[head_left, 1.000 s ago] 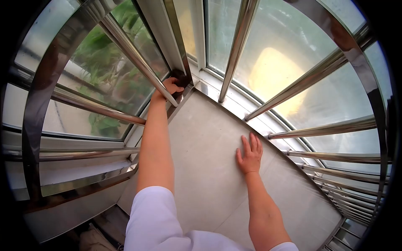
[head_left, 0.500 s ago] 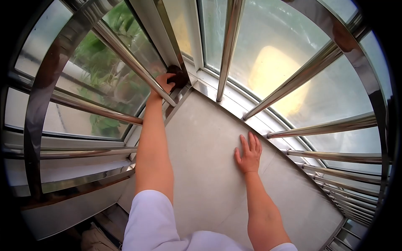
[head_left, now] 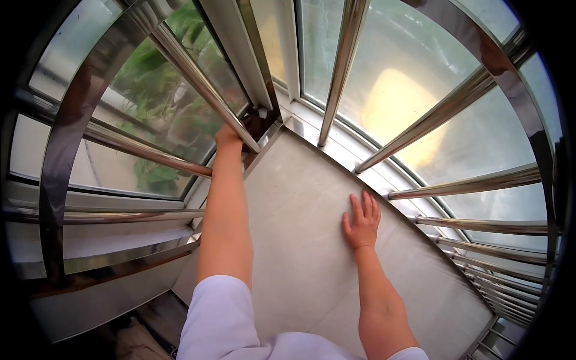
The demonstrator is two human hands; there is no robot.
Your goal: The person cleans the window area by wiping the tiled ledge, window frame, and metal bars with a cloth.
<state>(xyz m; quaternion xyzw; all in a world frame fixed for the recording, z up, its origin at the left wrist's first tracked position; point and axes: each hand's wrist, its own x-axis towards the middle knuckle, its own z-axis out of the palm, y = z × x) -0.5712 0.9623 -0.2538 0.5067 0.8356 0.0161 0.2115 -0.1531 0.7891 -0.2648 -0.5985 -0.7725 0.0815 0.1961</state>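
My left hand [head_left: 228,135] reaches behind a steel bar [head_left: 207,90] at the corner of the window frame. The bar and the wrist hide most of its fingers, and anything in them is out of sight. Just past it, in the corner, lies something dark [head_left: 254,123] with a small whitish bit on top. Flat on the pale slab [head_left: 300,198], near its right edge, rests my right hand [head_left: 363,223], fingers spread and nothing in it.
Steel bars [head_left: 432,120] rise from the sill along the right, before frosted glass. A curved steel band [head_left: 54,180] crosses the left side. Green leaves [head_left: 156,84] show through the left pane. Crumpled beige cloth [head_left: 135,342] lies at the lower left.
My left hand has drawn back a little from the corner and turned, so its fingers no longer show. The view has shifted slightly. My right hand stays on the slab.
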